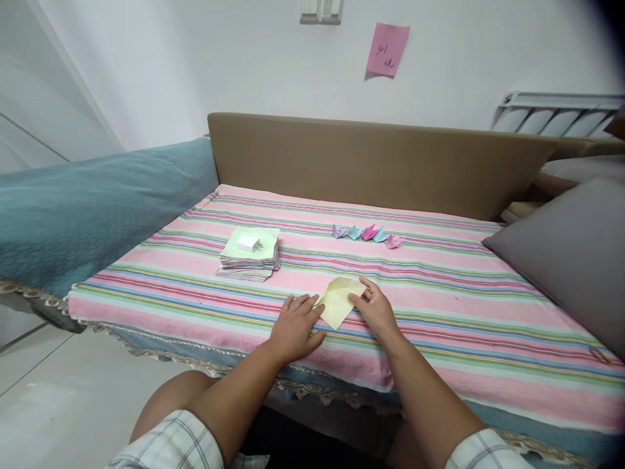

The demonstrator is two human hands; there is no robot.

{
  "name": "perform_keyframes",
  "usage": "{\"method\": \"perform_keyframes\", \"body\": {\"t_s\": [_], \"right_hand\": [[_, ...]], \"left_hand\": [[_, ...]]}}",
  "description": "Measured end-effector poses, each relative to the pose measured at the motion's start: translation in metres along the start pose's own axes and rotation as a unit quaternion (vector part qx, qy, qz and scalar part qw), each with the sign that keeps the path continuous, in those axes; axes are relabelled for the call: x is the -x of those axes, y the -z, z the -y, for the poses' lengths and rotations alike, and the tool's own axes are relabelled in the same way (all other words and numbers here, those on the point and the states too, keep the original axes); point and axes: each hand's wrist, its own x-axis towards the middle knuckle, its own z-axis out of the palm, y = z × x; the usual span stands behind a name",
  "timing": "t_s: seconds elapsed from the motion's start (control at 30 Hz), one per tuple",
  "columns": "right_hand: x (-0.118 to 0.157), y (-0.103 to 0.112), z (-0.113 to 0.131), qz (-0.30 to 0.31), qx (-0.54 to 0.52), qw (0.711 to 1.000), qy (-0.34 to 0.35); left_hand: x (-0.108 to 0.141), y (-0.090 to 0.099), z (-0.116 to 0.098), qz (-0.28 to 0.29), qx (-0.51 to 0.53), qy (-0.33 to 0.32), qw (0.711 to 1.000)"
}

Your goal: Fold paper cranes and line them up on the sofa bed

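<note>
A pale yellow sheet of paper (338, 303) lies on the striped cloth (439, 293) in front of me, with a raised, slightly bent surface. My right hand (375, 309) pinches its right corner between thumb and fingers. Flat on the cloth at the paper's left edge rests my left hand (296, 327), fingers spread, one fingertip touching the paper. Beyond the paper stand several small folded paper pieces (368, 232) in purple, blue and pink, set in a row. To the left is a stack of square papers (250, 260) with a white plug adapter (249, 243) on top.
A brown backrest (342, 159) runs behind the striped cloth. Grey cushions (571, 241) sit at the right, and a blue covered armrest (107, 202) at the left. A pink note (387, 50) is stuck to the wall near a radiator (561, 114).
</note>
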Motion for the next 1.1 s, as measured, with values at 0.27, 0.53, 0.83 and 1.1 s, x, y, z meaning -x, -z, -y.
{"method": "perform_keyframes", "body": {"t_s": [0.27, 0.53, 0.83, 1.1], "right_hand": [[-0.004, -0.002, -0.002, 0.026, 0.083, 0.996, 0.026], [0.003, -0.003, 0.008, 0.045, 0.224, 0.973, 0.040], [0.007, -0.010, 0.021, 0.070, 0.411, 0.906, 0.072], [0.010, -0.012, 0.020, 0.081, 0.409, 0.905, 0.086]], "left_hand": [[0.000, -0.001, 0.001, -0.007, 0.007, 0.004, 1.000], [0.000, 0.000, 0.000, -0.007, 0.007, 0.006, 1.000], [0.000, 0.000, 0.000, -0.005, 0.005, 0.005, 1.000], [0.000, 0.000, 0.001, -0.004, 0.014, 0.004, 1.000]]}}
